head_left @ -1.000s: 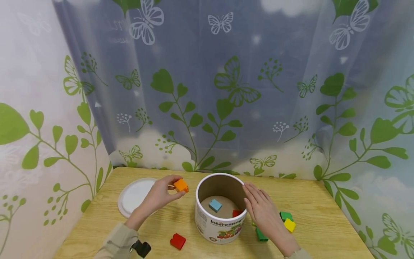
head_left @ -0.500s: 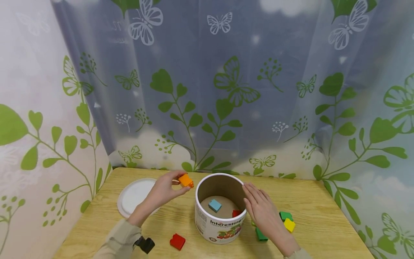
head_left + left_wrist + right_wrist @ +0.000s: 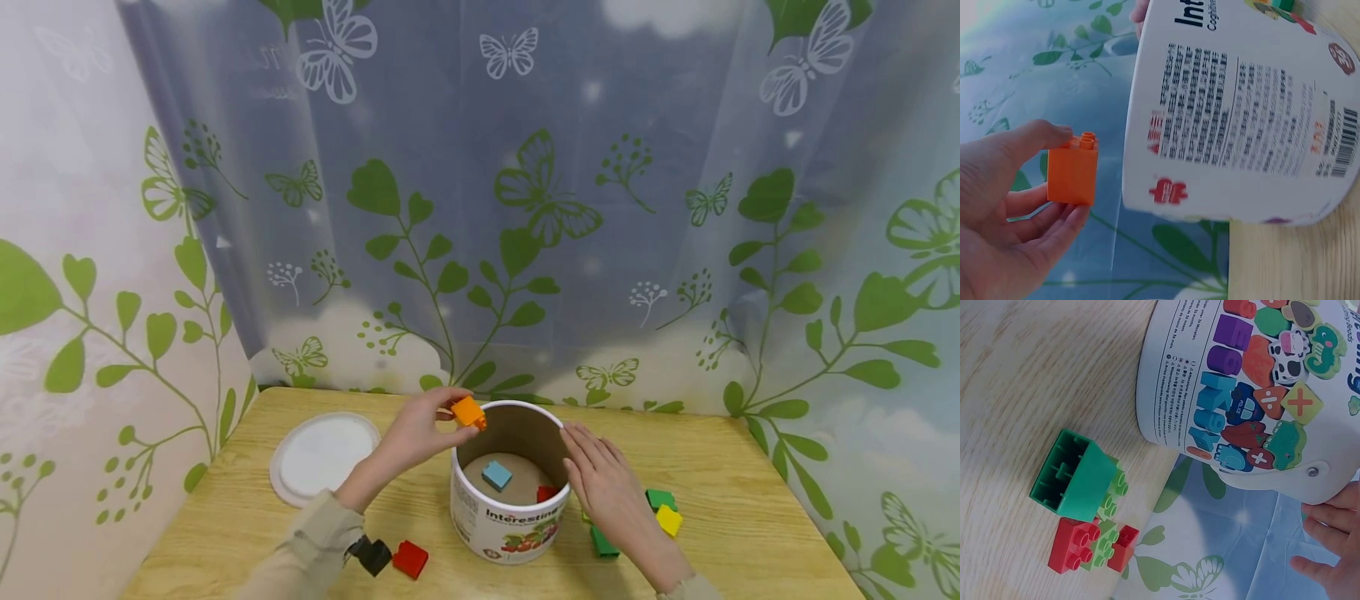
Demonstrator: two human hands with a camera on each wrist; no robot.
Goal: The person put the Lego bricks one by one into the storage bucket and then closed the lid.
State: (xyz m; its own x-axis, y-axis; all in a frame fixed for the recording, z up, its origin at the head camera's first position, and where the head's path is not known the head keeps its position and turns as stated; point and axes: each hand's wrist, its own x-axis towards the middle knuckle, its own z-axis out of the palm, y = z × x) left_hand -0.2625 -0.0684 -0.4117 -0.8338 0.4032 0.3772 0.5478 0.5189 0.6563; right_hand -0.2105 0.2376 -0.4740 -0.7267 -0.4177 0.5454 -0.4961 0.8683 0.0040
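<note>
My left hand pinches an orange toy brick between thumb and fingers, just over the left rim of a white cardboard bucket. In the left wrist view the orange brick shows its studs, and the bucket's printed wall is beside it. Straight fingers of my right hand rest against the bucket's right rim. A light blue brick and a red brick lie on the bucket's floor, the red one partly hidden by the front rim.
A round white lid lies at the left. One red brick is on the table in front of the bucket. Right of the bucket are green and yellow bricks; the right wrist view also shows red and light green bricks.
My left hand has moved right with the orange brick, from beside the bucket to over its left rim. The right hand has stayed at the rim.
</note>
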